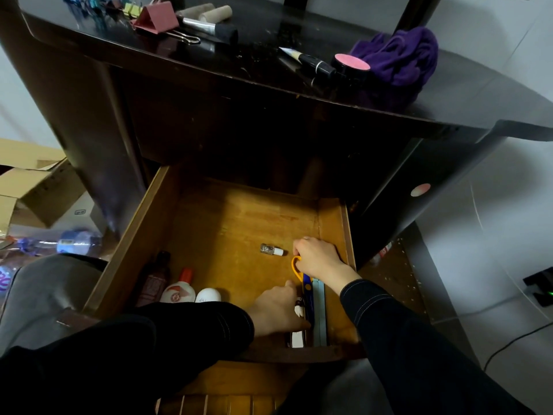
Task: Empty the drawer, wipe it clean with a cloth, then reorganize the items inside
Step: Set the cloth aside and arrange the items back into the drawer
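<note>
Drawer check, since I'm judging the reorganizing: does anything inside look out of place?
The small glitter bottle lies on its side alone on the drawer floor, apart from the bottles grouped at the front left and the scissors the right hand grips along the right wall.

cardboard box (33,187), plastic bottle (74,238), black cable (508,345)
</note>
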Motion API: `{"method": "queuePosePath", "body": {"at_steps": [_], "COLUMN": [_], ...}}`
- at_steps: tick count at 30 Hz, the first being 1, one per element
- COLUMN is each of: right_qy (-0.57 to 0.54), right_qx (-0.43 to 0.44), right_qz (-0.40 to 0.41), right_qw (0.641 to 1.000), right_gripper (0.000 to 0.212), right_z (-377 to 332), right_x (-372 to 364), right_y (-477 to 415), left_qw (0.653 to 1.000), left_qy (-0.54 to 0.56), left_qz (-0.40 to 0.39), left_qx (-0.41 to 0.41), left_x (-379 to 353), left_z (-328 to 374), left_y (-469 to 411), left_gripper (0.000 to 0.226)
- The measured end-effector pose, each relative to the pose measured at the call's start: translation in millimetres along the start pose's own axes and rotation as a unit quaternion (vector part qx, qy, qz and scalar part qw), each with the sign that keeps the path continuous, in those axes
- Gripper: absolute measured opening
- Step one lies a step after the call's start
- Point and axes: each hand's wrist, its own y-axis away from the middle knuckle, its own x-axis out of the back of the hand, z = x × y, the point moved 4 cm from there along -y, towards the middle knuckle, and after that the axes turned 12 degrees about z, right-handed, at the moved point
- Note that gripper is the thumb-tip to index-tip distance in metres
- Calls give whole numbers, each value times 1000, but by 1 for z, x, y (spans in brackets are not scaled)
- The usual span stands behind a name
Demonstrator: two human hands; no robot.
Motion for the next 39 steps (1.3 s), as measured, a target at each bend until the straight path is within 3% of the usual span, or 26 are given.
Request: {"method": "queuePosePath", "body": {"at_steps": [3,6,9,12,14,17,19,22,24,28,31,36,39], "right_qy": [-3,-19,-59,-113,-165,-198,-199,-186,-126,-59,-53,-51,-72], "right_qx": [-1,-11,-19,3,31,77,49,-14,-9,-9,-14,6,33], "right_qz": [4,25,103,246,363,522,562,479,428,411,427,454,455], "right_qw": [1000,999,993,963,917,826,801,858,895,910,903,889,887], "right_gripper": [22,23,18,11,8,7,11,28,33,21,14,16,18], "right_z": [0,1,1,-7,-18,-32,-33,-30,-34,-41,-43,-43,-43], "right_x": [2,17,58,125,181,258,293,320,326,325,326,323,322], "right_y": [2,8,21,43,62,75,61,16,-10,-42,-55,-61,-63], "left_qw": [999,994,980,971,954,906,871,827,805,766,805,900,919], "left_qy": [15,83,190,216,196,181,189,187,168,57,-58,-167,-212], "left_qz": [-24,-44,-13,103,219,362,427,495,532,607,572,402,331], "left_qx": [30,60,58,0,-54,-123,-157,-191,-200,-202,-145,-4,34], "left_x": [10,34,77,137,184,253,293,342,370,429,475,515,513], "left_z": [-5,-14,-20,-16,-8,7,19,32,34,34,40,36,31], "left_y": [1,3,10,24,36,57,70,82,85,72,33,-34,-64], "left_gripper": [71,54,36,21,10,5,7,6,5,6,10,24,37]}}
